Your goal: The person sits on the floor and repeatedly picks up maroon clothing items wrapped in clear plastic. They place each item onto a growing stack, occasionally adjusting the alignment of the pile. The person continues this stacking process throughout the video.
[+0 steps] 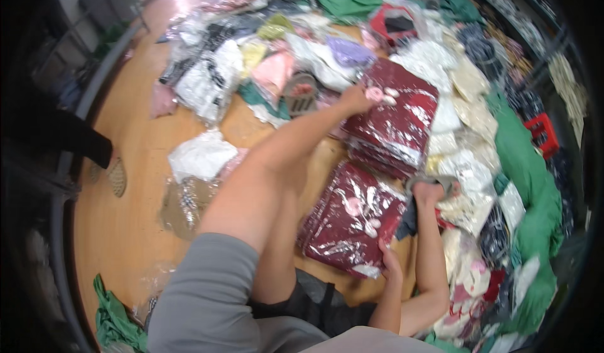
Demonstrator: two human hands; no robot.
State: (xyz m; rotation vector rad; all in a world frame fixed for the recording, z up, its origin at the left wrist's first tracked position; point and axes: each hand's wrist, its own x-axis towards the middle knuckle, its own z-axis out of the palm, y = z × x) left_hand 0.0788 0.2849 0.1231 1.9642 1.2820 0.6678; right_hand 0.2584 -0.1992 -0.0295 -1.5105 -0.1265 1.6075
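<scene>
Two stacks of dark maroon garments in clear plastic bags, with pale pink and white round decorations, lie in front of me. My left hand [357, 99] is on the left side of the farther stack [399, 117], its fingers closed at the top bag beside the pink decoration. My right hand [390, 262] grips the near right edge of the nearer maroon bagged garment [343, 224], thumb on top and the other fingers hidden beneath. This nearer bag sits slightly tilted between my legs. My slippered feet stand beside the stacks, the right slipper [450, 186] close to both.
A heap of bagged garments [211, 82] in many colours spreads ahead. White and cream bags [462, 101] and a long green cloth [525, 164] line the right. Another person's dark trouser leg [82, 136] and woven slipper [117, 178] are at left on the wooden floor [141, 227].
</scene>
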